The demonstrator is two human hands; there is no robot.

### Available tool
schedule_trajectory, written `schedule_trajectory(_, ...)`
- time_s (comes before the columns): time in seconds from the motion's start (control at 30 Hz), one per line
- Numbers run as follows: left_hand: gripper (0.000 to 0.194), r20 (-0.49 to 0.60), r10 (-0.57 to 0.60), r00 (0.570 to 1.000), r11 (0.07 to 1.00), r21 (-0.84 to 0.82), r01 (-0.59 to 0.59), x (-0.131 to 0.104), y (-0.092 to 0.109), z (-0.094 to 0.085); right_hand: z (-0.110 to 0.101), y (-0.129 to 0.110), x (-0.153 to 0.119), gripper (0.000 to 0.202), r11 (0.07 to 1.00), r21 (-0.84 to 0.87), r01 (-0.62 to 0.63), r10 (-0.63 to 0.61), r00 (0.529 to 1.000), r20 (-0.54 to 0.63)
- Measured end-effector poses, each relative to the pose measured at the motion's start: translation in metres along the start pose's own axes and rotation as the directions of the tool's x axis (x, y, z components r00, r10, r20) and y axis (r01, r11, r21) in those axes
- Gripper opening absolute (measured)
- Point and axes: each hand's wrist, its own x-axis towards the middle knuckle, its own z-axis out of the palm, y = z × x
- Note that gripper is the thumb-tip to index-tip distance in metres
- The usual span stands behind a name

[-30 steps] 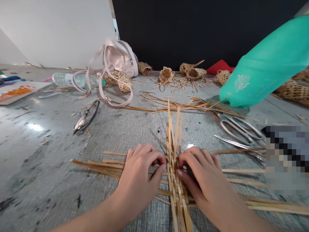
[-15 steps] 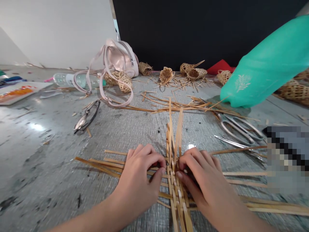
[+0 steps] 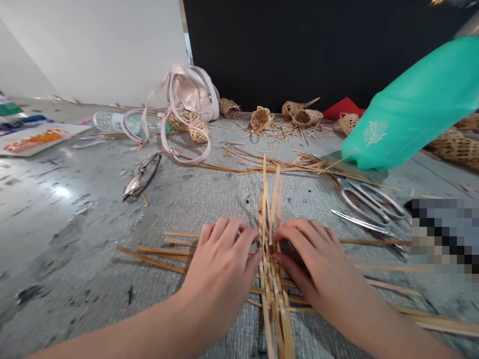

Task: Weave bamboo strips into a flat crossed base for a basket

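Note:
A flat weave of bamboo strips (image 3: pixel 275 294) lies on the grey table, its long strips running away from me and the crosswise ones reaching out to both sides. My left hand (image 3: pixel 224 264) is closed at the weave's left edge, thumb and forefinger pinching a crosswise strip. At the opposite edge my right hand (image 3: pixel 314 259) is closed too, pinching a strip between thumb and fingers. The fingers partly hide the pinched strips. Loose upright strip ends (image 3: pixel 276 199) rise beyond the hands.
Scissors (image 3: pixel 368 202) and a pointed metal tool (image 3: pixel 359 223) lie to the right, near a teal bottle (image 3: pixel 411 109). Eyeglasses (image 3: pixel 142 177) are at left. Behind are bamboo strips (image 3: pixel 254 162), small woven baskets (image 3: pixel 261 118), a pink bag (image 3: pixel 192 92) and a clear bottle (image 3: pixel 112 122).
Both hands have shifted slightly along the weave, and the left fingertips have come closer to the right ones. The upright strip ends have spread apart a little. The view has turned slightly left.

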Motion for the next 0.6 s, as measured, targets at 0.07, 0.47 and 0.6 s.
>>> schedule_trajectory(0.07, 0.009, 0.027, 0.000, 1.000, 0.999, 0.033, -0.001, 0.002, 0.004, 0.000, 0.002, -0.002, -0.001, 0.014, 1.000, -0.011, -0.017, 0.017, 1.000, -0.007)
schedule_trajectory(0.47, 0.015, 0.062, -0.189, 0.980, 0.895, -0.400, 0.198, 0.017, -0.007, 0.002, 0.008, -0.004, 0.005, 0.008, 0.989, 0.085, -0.118, 0.119, 0.993, -0.011)
schedule_trajectory(0.6, 0.017, 0.086, -0.182, 0.980, 0.889, -0.412, 0.201, 0.023, -0.006, 0.000, 0.009, -0.009, 0.007, 0.008, 0.978, 0.123, -0.170, 0.172, 0.985, -0.003)
